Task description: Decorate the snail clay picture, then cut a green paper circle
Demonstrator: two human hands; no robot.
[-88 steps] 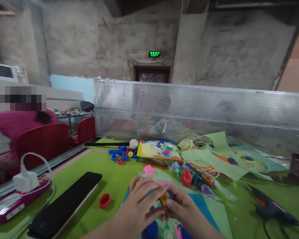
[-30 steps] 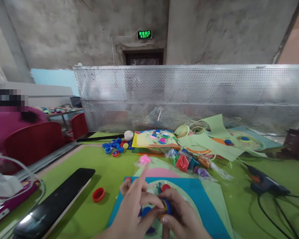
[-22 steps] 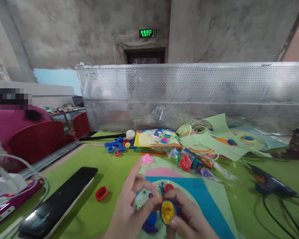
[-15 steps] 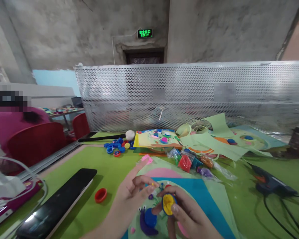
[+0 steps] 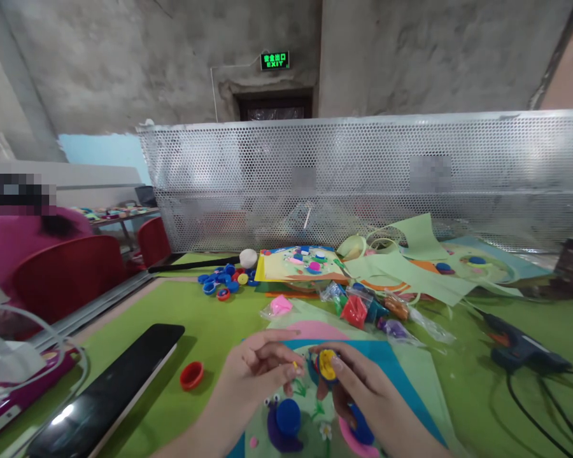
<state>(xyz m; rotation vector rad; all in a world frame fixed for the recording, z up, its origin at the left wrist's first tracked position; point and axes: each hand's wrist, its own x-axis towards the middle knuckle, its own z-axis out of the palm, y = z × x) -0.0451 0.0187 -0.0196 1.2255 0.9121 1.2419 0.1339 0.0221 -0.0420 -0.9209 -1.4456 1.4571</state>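
Observation:
My right hand grips a blue bottle cap filled with yellow clay, its filled side tilted toward me. Close by on the left, my left hand pinches a tiny yellow piece of clay between thumb and finger. Beneath both hands lies a craft picture on light green and blue paper. It carries a purple clay snail with a blue cap shell, a small white flower and a pink shape with a blue cap, which my right hand partly covers.
A red cap and a black phone lie to the left, near a power strip. Loose caps and bagged clay sit farther back. A glue gun with its cable rests at right.
The cap in my right hand has moved up a little and tilted. My left index finger has drawn back from the pink clay bag and curled nearer the others.

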